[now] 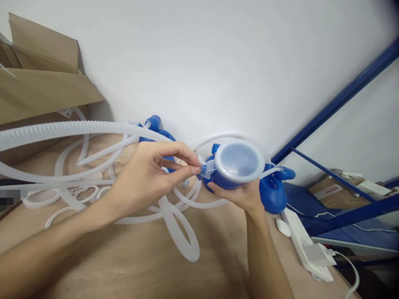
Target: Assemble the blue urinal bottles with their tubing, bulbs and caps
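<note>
We see the right hand (241,195) cupped under a blue breathing mask (238,166) with a clear white-rimmed cushion, fingers curled around its underside, holding it up above the wooden table (131,261) near the far edge. The left hand (149,176) is pinched shut, thumb and forefinger closed on a small white connector (203,168) at the mask's left side. A tangle of white corrugated tubing (71,128) spreads across the table's left half. A cardboard box (40,83) sits at the far left corner; a white power strip (307,245) lies along the right edge.
</note>
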Demonstrator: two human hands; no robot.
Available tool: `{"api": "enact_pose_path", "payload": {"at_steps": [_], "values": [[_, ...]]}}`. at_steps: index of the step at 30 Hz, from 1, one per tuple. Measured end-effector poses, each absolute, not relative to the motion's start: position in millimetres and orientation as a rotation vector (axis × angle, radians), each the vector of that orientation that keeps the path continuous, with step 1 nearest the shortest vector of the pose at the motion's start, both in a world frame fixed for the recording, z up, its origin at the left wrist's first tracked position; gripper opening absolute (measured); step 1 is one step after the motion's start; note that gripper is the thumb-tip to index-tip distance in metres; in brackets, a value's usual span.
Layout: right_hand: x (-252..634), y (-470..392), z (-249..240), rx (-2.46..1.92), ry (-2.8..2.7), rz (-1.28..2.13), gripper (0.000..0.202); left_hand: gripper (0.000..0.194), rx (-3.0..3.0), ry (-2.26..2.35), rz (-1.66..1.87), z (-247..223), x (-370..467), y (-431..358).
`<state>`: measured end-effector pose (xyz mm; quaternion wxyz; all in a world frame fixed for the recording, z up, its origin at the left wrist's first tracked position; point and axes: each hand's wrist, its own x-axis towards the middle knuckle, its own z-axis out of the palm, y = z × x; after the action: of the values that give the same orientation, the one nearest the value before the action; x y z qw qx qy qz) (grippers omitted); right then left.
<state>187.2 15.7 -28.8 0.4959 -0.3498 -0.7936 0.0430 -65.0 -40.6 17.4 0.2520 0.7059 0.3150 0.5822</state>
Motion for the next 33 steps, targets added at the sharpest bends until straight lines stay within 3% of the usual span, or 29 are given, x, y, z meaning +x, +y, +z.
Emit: {"api": "enact_pose_path", "payload": {"at_steps": [9,16,23,33], "values": [[180.9,14.9,-28.1,-0.717,-1.88,-0.144,0.083,0.011,2.104,0.905,1.664,13.8,-66.0,-39.2],[174.7,15.0,-31.2,-0.775,-1.86,-0.127,0.091,0.008,2.116,0.974,1.591,15.3,-70.6,-36.3],[169.9,10.9,-28.8,-0.757,-1.771,-0.326,0.083,0.013,2.054,0.95,1.583,10.6,-66.0,-29.8],[161.9,-0.9,-20.6,-0.728,-1.776,-0.231,0.08,0.009,2.298,0.86,1.601,14.7,-73.0,-33.3]]}}
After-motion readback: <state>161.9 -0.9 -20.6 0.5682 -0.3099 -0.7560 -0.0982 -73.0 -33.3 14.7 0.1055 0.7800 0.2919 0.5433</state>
